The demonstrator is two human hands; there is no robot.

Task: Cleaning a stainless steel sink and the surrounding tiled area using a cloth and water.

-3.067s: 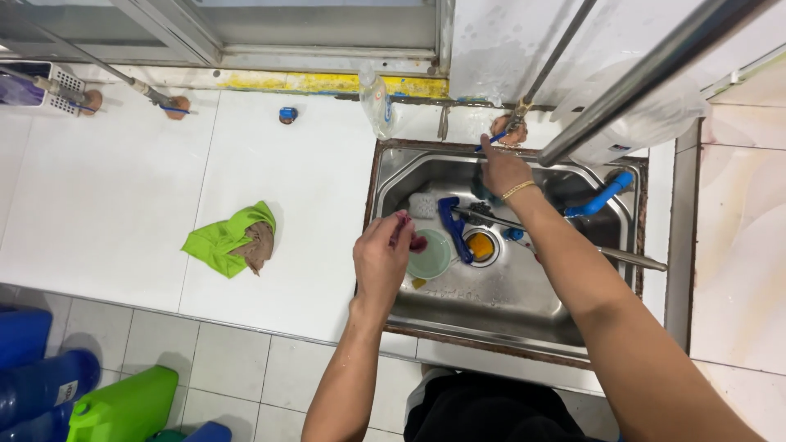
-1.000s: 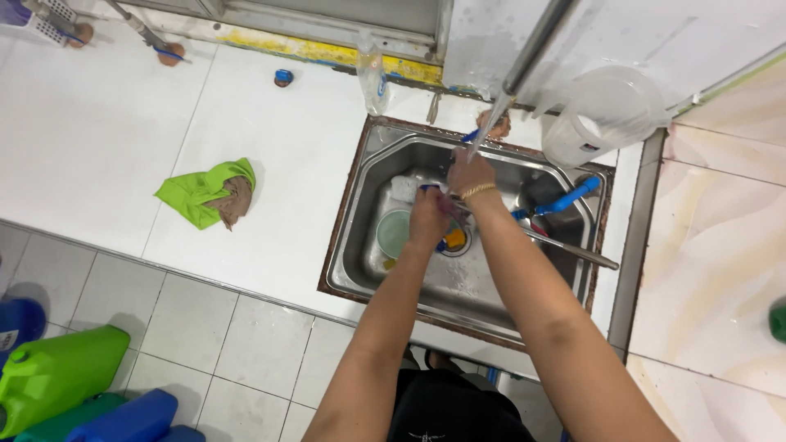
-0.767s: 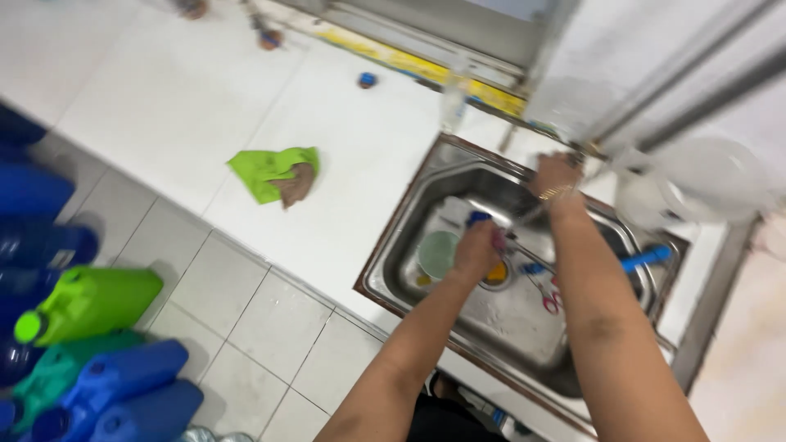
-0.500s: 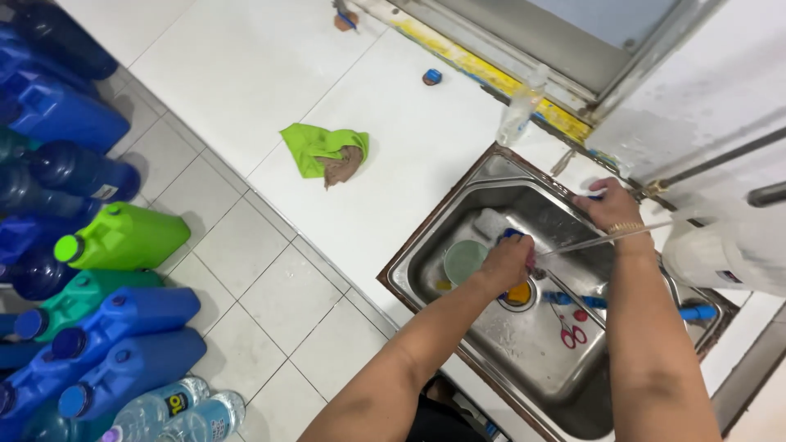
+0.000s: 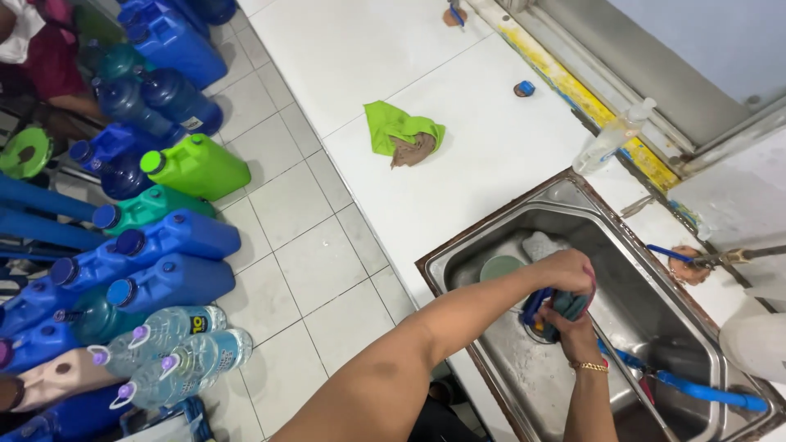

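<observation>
Dark teal cloth point(image 5: 566, 304) bunched w/ a blue item betw. both hands, over the sink point(image 5: 655, 311) so drips fall in. Left hand point(image 5: 565, 274) closed on top, right hand point(image 5: 573, 336) gripping beneath. Green plate point(image 5: 501, 268) at 9 o'clock; green rag point(image 5: 401, 131) on desk point(image 5: 491, 155) at 11, kept dry.

right hand point(image 5: 573, 331) down off the tap, both hands now together over the sink point(image 5: 508, 376) drain

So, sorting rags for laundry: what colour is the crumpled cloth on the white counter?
Crumpled cloth: lime green with a brown patch, head view.
</observation>
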